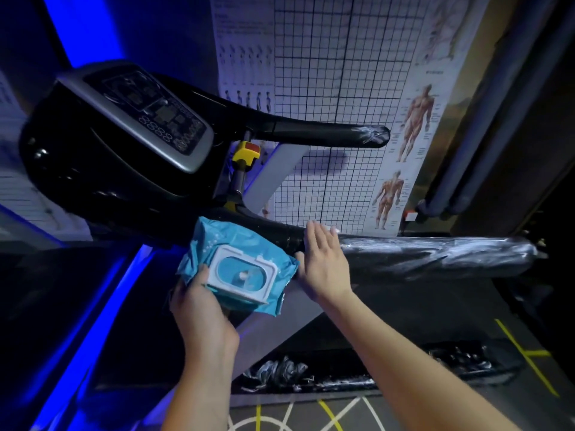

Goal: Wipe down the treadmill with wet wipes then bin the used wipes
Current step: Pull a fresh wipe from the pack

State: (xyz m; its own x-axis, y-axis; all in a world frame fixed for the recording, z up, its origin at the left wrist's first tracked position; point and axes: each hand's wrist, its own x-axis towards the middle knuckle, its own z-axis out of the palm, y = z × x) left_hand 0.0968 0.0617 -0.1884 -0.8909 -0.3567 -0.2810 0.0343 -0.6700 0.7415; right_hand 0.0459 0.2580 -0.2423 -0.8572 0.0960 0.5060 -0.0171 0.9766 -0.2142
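Left hand gripped the wipes pack from below, thumb curled over its lower left edge beside the white lid. Lid was shut, flat on the pack. Pack was blue, crinkled and held in the air, its top edge up against the inner end of the near handrail, just under the treadmill body

Right hand was open, fingers straight and together, palm flat on the near handrail just right of the pack, thumb close to the pack's right edge. A sliver of white showed past the fingertips; could not tell if it was a wipe

Near handrail ran to the right from the hand, black, wrapped in shiny wrinkled film. Far handrail sat above it, also black, film on its tip. Console panel was tilted at upper left, grey rim, dark screen. Yellow safety switch with a red top sat between the two handrails, near the console's right edge

Grid poster covered the wall behind, with muscle charts along its right side. Blue light strip ran down the left. Yellow floor lines at lower right
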